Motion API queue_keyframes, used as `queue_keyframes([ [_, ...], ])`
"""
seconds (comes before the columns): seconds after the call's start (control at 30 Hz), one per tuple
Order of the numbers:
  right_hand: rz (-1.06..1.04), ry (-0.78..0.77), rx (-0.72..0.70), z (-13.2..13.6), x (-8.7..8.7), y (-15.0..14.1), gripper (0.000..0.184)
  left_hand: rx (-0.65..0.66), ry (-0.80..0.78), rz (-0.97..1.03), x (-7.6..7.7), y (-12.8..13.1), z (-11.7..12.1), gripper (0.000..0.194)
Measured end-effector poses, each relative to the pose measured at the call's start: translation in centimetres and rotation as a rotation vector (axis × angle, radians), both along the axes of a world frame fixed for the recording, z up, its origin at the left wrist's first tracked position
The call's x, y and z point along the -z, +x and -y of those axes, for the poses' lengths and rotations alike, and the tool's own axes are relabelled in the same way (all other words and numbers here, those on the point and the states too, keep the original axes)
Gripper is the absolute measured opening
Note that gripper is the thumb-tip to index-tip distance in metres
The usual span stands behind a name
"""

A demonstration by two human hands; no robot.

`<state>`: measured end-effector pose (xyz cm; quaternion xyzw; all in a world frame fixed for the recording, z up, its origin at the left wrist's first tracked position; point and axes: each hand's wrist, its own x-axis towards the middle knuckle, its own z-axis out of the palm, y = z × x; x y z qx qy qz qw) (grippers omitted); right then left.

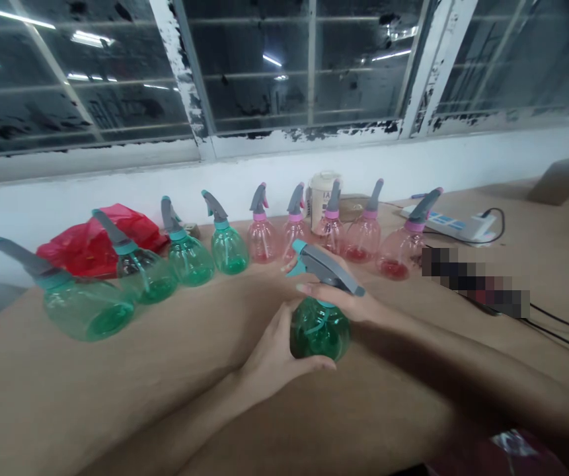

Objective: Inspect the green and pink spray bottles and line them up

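Observation:
A green see-through spray bottle (321, 334) with a grey and teal trigger head stands upright over the middle of the table. My left hand (275, 347) wraps round the bottle's body from the left, its thumb across the near side. At the neck, just under the spray head (328, 268), the fingers of my right hand (351, 297) are closed round the bottle; some of them are hidden behind it. Behind my hands stands a row of spray bottles: several green ones (192, 261) on the left and several pink ones (363, 238) on the right.
A red plastic bag (115, 231) lies behind the green bottles. A pale tub (320, 192) stands against the wall behind the pink ones. To the right are a white power strip (462, 225), black cables (562, 320) and a cardboard piece (562, 180). Windows (304, 66) rise behind.

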<state>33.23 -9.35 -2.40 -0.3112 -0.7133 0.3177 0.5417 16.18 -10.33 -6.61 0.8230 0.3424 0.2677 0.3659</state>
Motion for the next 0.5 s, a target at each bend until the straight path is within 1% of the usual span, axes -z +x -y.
queue_keyframes([
  [0.23,-0.017,0.010,-0.027,0.07,-0.07,0.04,0.023,0.003,-0.011,-0.006,0.02,-0.05,-0.06,0.082],
  [0.4,-0.004,-0.007,0.003,0.33,-0.26,0.00,0.024,0.023,0.001,0.019,-0.11,0.00,-0.01,0.081],
  [0.5,-0.008,-0.028,0.008,0.65,-0.52,-0.07,0.020,0.026,0.005,0.024,-0.22,0.00,0.08,0.081],
])
